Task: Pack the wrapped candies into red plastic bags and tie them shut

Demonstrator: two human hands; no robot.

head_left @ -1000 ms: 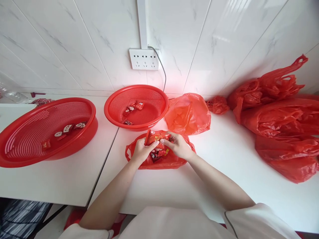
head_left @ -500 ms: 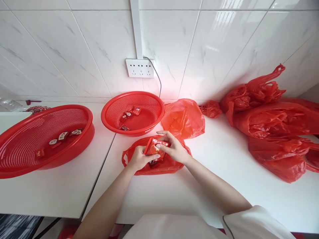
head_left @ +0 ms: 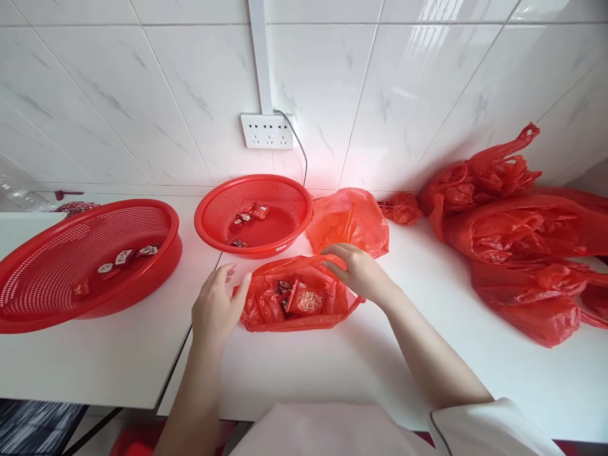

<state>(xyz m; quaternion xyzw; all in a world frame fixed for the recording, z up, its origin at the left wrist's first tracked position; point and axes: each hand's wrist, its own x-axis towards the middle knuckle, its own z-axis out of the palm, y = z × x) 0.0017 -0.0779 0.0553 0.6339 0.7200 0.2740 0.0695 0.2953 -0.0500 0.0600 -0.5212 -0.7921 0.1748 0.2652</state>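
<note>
A red plastic bag (head_left: 260,303) lies spread open on the table, its mouth turned up. Inside it rests a flat red packet (head_left: 306,301) with a gold round pattern, beside small dark wrapped packets (head_left: 284,289). My left hand (head_left: 215,305) is by the bag's left edge, fingers apart and holding nothing. Over the bag's right rim is my right hand (head_left: 360,273), its fingers loosely stretched and empty. Whether the right fingertips touch the plastic I cannot tell.
Behind the bag stands a red mesh basket (head_left: 256,251) holding small packets. A larger red basket (head_left: 156,277) with similar packets is at left. Another red bag (head_left: 354,221) lies behind right; full red bags (head_left: 541,231) crowd the far right. A socket strip (head_left: 267,131) is on the wall.
The red packet has left my hands and now lies in the bag. Both hands have moved apart, the left one leftward and the right one rightward.
</note>
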